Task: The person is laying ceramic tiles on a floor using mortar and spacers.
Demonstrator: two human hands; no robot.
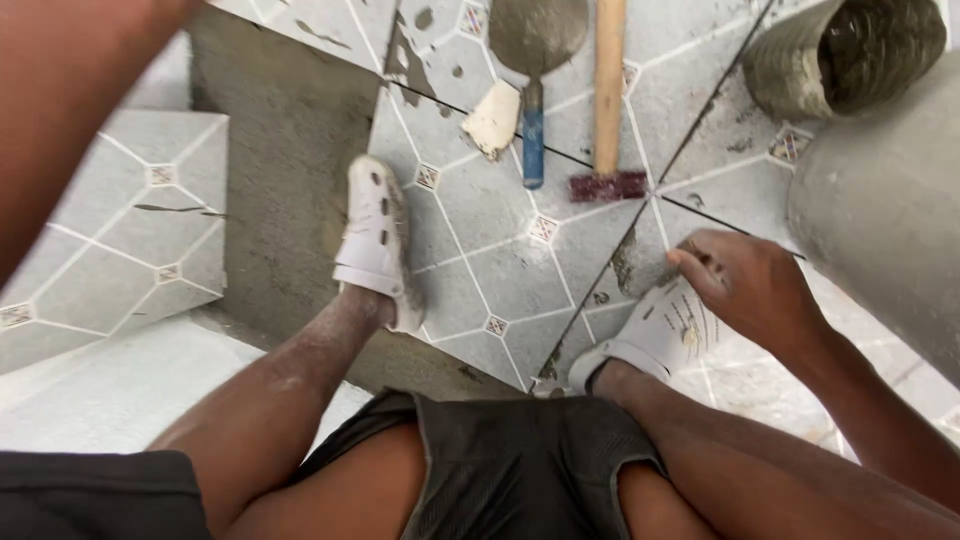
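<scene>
No packages, labels, signs or screens — none anywhere.

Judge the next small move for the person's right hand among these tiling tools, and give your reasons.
Probably reach forward for the mallet. The right hand rests empty by the right shoe on the laid tile, and the mallet lies just ahead beside the trowel, so tapping the tile seems likely.
</scene>
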